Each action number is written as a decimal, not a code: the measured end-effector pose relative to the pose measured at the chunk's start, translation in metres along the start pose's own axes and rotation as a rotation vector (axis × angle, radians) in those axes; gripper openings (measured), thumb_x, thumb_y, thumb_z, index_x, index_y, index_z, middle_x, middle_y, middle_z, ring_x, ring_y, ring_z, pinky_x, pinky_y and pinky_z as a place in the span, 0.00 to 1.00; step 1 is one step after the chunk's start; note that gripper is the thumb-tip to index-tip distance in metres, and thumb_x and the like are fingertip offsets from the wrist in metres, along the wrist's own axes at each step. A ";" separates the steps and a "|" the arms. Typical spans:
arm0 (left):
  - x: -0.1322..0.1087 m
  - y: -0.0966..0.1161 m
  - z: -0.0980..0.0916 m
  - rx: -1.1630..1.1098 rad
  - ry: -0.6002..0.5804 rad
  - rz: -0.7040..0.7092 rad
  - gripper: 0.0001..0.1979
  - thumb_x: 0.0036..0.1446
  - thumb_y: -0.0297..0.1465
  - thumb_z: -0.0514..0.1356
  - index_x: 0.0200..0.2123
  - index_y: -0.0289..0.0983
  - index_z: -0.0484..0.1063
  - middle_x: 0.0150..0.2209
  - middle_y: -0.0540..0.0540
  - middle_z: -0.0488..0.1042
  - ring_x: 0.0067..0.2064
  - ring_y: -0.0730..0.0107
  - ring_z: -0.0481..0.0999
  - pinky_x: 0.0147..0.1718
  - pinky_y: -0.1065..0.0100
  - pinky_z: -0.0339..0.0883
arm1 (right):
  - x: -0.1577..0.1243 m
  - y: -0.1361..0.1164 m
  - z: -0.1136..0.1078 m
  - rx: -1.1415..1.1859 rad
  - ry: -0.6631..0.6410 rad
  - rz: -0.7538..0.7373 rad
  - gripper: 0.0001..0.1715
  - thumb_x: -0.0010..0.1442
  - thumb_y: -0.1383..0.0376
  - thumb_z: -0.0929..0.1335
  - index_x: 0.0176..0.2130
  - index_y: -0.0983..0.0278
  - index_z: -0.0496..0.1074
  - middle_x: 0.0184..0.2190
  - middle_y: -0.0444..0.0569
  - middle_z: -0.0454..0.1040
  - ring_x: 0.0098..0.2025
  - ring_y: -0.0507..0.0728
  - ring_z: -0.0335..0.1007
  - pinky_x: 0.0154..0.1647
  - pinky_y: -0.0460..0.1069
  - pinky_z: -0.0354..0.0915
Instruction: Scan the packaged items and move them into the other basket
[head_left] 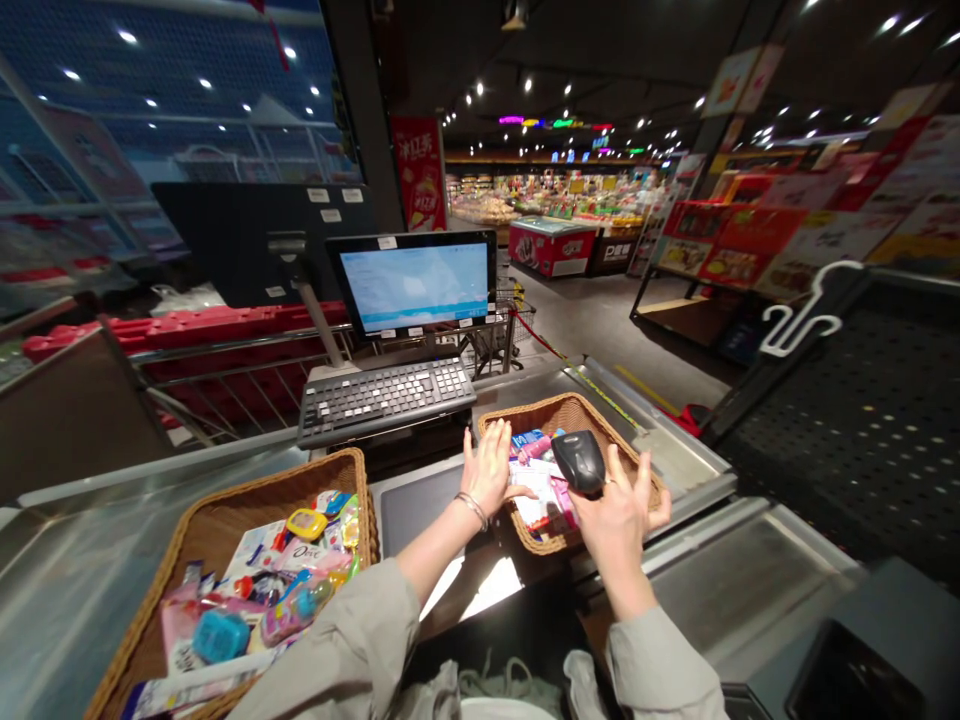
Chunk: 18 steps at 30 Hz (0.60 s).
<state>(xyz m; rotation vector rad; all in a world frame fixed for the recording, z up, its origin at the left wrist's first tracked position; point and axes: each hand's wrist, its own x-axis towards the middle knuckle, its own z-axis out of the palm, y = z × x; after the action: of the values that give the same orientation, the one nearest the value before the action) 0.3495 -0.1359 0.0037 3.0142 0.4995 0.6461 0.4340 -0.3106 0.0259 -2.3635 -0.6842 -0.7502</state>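
Observation:
In the head view, a small wicker basket (541, 546) holds packets and a pink item. My left hand (489, 468) lies at its left rim, fingers stretched out and the thumb reaching over the contents. A black barcode scanner (578, 461) sits above the basket, between the thumb and index finger of my right hand (619, 515). The other fingers of that hand spread over the basket's right side. Its grip on the scanner's handle is partly hidden. To the left stands a larger wicker basket (367, 510) full of colourful packages, including a blue container (220, 635).
A keyboard (390, 398) and a lit monitor (416, 285) stand behind the metal counter (679, 450). Between the baskets is a flat grey panel (420, 510). A black perforated panel (847, 430) with a white hook (799, 325) rises at the right.

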 end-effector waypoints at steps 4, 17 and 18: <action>-0.007 -0.014 -0.011 0.051 0.002 -0.066 0.45 0.56 0.53 0.53 0.67 0.31 0.46 0.67 0.29 0.52 0.68 0.47 0.49 0.63 0.36 0.35 | -0.001 -0.007 0.007 0.028 -0.007 -0.046 0.25 0.58 0.49 0.61 0.41 0.64 0.76 0.54 0.57 0.71 0.67 0.68 0.43 0.59 0.67 0.37; -0.073 -0.068 -0.047 0.170 0.073 -0.335 0.47 0.54 0.57 0.53 0.66 0.31 0.50 0.66 0.29 0.54 0.68 0.47 0.49 0.63 0.37 0.37 | -0.010 -0.077 0.029 0.157 -0.042 -0.228 0.22 0.57 0.50 0.62 0.35 0.63 0.75 0.51 0.56 0.74 0.65 0.70 0.48 0.57 0.67 0.40; -0.079 -0.072 -0.049 0.182 0.076 -0.354 0.47 0.54 0.58 0.53 0.66 0.31 0.50 0.66 0.29 0.54 0.68 0.47 0.49 0.63 0.37 0.37 | -0.011 -0.082 0.030 0.167 -0.045 -0.246 0.22 0.57 0.51 0.62 0.36 0.63 0.75 0.51 0.56 0.74 0.65 0.70 0.48 0.57 0.67 0.40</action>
<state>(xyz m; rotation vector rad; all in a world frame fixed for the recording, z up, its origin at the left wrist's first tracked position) 0.2396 -0.0944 0.0110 2.9506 1.1195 0.7227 0.3865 -0.2357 0.0268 -2.1743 -1.0301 -0.7132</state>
